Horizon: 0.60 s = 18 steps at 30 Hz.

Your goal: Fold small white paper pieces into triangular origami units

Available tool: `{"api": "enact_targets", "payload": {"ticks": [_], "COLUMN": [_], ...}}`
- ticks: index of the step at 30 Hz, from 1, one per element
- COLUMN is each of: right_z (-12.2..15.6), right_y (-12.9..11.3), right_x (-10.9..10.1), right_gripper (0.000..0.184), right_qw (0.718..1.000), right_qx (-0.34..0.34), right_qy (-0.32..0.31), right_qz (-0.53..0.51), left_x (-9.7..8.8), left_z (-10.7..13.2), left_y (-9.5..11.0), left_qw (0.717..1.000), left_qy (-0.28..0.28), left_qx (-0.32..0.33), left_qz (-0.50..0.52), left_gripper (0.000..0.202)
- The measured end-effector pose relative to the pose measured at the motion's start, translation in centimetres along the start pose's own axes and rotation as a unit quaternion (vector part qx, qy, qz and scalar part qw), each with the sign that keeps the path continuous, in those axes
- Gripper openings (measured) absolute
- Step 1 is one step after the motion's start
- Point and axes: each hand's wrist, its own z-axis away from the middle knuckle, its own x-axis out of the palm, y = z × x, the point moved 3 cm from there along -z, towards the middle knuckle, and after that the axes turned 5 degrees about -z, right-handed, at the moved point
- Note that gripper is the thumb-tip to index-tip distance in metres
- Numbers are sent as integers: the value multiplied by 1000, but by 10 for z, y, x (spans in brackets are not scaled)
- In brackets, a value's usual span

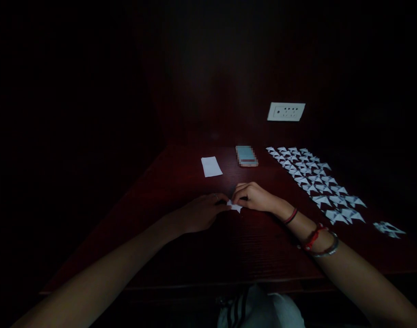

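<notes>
A small piece of folded white paper [234, 206] is held just above or on the dark red table [181, 255], between my two hands. My left hand [204, 212] pinches its left side with thumb and forefinger; a ring shows on one finger. From the right, my right hand [253, 197] curls over the paper's upper edge, fingers closed on it. Part of the paper is hidden beneath the fingertips. Beyond my hands lies a small stack of white paper sheets [211, 166].
Rows of folded white paper figures [307, 171] cover the table's right side, with another folded paper piece [389, 229] nearer the right edge. A blurred phone-like object [246, 156] lies at the back. A white socket panel [286, 111] is on the wall behind.
</notes>
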Motion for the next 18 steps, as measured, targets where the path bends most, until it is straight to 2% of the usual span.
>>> {"api": "enact_targets", "payload": {"ticks": [8,18], "right_z": [2,5], "right_y": [-3,-2], "right_x": [0,-1], "right_gripper": [18,18], "right_qw": [1000,999], "right_qx": [13,25], "right_qy": [-17,-12], "right_qz": [3,36], "left_x": [11,9], "left_z": [0,0], "left_y": [-6,-5], "left_qw": [1000,1000], "left_qy": [-9,-14], "left_qx": [0,-1], "left_qz": [-20,-6], "left_gripper": [46,47]}}
